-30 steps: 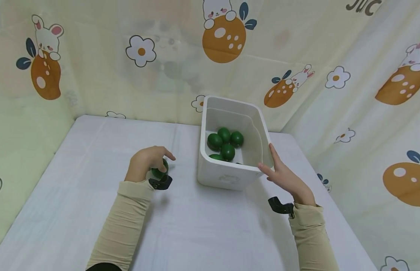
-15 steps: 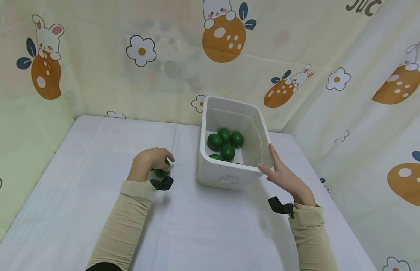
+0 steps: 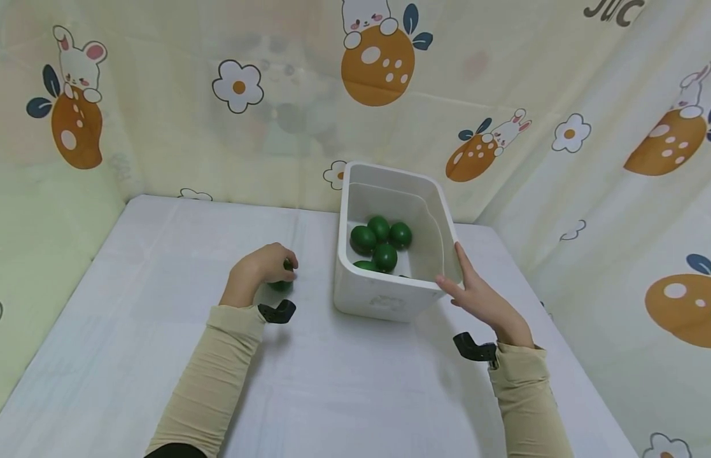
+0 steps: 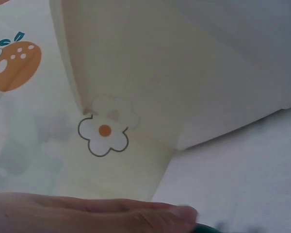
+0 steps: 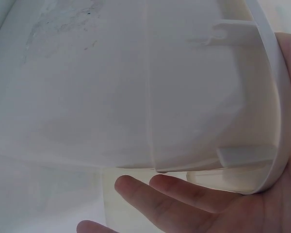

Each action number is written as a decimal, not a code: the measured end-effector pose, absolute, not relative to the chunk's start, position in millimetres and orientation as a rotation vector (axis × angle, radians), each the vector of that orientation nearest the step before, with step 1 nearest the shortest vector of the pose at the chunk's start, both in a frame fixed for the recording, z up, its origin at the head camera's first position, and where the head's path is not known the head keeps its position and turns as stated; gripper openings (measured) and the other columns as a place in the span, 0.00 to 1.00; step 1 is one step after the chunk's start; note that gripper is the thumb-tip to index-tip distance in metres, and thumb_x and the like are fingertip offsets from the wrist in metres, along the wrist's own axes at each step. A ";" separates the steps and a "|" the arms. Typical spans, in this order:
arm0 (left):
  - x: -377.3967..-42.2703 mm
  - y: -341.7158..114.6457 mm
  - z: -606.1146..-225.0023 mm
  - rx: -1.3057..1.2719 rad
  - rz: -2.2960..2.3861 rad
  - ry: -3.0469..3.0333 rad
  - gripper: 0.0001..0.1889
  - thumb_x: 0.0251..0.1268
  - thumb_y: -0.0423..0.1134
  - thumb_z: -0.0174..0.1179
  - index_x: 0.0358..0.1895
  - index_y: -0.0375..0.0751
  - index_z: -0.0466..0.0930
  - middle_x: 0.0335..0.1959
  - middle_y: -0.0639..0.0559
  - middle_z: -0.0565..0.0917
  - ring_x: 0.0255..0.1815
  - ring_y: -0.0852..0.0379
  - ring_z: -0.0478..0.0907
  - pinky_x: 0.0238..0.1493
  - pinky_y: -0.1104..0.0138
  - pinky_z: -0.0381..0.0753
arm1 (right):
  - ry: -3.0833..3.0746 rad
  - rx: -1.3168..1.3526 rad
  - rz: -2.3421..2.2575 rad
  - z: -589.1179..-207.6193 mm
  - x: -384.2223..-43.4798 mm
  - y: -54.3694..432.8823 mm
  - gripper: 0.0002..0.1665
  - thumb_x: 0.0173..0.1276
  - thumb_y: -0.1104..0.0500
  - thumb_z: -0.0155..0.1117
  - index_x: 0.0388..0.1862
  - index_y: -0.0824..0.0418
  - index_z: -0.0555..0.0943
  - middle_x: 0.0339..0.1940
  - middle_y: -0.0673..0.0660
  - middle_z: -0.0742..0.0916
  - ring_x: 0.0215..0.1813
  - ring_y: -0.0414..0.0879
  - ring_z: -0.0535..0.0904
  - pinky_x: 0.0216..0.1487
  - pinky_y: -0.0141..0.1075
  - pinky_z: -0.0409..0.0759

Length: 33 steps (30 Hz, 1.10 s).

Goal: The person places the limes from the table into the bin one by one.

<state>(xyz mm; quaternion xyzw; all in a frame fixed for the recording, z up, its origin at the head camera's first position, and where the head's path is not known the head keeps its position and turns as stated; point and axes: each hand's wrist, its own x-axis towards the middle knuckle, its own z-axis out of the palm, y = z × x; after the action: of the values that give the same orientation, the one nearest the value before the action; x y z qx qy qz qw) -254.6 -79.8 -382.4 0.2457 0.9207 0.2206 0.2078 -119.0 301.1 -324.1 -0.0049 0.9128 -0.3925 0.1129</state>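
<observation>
My left hand (image 3: 263, 264) has its fingers curled around a dark green, glossy, egg-shaped fruit (image 3: 279, 286), left of the bin; the hand hides much of the fruit. In the left wrist view only a sliver of this green fruit (image 4: 206, 228) shows past the fingers (image 4: 136, 216). A white plastic bin (image 3: 384, 299) stands upright with several similar green fruits (image 3: 385, 257) on its floor. My right hand (image 3: 481, 299) rests on the bin's near right corner, its fingers fairly straight. From the right wrist, the thumb lies over the rim (image 5: 283, 107) and the fingers extend along the outside.
A white cloth covers the table (image 3: 344, 388). The bin stands near its back edge, close to a patterned curtain (image 3: 298, 127) with rabbits and flowers. More curtain hangs along the left and right sides. Both wrists carry small black devices.
My left hand has shifted slightly right towards the bin, and its outstretched finger has curled down around the green fruit. The right hand and the bin stay in place.
</observation>
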 end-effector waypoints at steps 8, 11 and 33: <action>-253.1 -78.7 -383.0 0.670 0.589 2.607 0.24 0.59 0.40 0.64 0.60 0.43 0.75 0.62 0.37 0.68 0.56 0.46 0.71 0.57 0.52 0.73 | 2.677 -0.011 -1.162 -325.2 -119.4 300.9 0.53 0.72 0.42 0.50 0.74 0.43 0.21 0.78 0.62 0.40 0.73 0.65 0.52 0.59 0.61 0.71; -251.9 -79.6 -383.0 0.663 0.528 2.582 0.27 0.57 0.38 0.66 0.62 0.45 0.73 0.65 0.37 0.67 0.57 0.44 0.70 0.56 0.50 0.73 | 2.675 -0.002 -1.161 -326.1 -119.9 301.1 0.54 0.72 0.42 0.50 0.74 0.42 0.21 0.78 0.62 0.40 0.73 0.65 0.52 0.60 0.61 0.70; -256.6 -81.6 -390.5 0.625 0.555 2.592 0.26 0.55 0.33 0.66 0.60 0.45 0.74 0.61 0.37 0.68 0.51 0.46 0.71 0.51 0.53 0.75 | 2.676 -0.005 -1.156 -323.2 -120.1 300.7 0.53 0.73 0.44 0.50 0.74 0.43 0.21 0.77 0.63 0.41 0.72 0.66 0.54 0.58 0.62 0.71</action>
<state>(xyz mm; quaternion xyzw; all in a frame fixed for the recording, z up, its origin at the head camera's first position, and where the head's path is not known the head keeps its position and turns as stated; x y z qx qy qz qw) -256.6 -81.6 -390.5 0.2244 0.9310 0.1995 0.2076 -120.1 300.7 -323.2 -0.0016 0.9122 -0.3939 0.1132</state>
